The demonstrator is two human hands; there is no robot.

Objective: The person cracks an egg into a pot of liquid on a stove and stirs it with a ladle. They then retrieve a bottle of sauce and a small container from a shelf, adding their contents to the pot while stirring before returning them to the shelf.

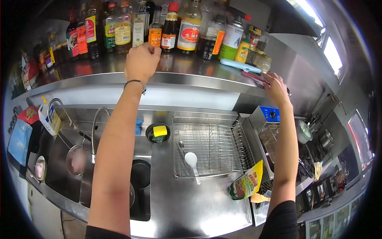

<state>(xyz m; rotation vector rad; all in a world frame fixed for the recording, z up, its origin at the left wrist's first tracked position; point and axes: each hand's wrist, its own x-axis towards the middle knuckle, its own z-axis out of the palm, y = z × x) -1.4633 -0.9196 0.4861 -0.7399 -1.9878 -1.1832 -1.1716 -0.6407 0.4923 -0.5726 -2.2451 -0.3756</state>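
Note:
Both my arms reach up to a steel shelf (183,77) lined with bottles. My left hand (142,61) is closed in a fist at the shelf, just in front of an orange-labelled bottle (155,32); whether its fingers hold anything is hidden. On the right, my right hand (274,87) has its fingers closed around the end of utensils at the shelf's edge. One has a light blue handle (240,65), and a red-handled one (253,75) lies beside it. A green and white spray can (230,40) stands behind them.
Below the shelf are a wire dish rack (211,143) with a white spoon (191,161), a yellow sponge (160,131) on a bowl, and a yellow-green pouch (247,183). Sinks with a curved faucet (93,135) lie left. A blue-panelled appliance (269,114) and stove stand right.

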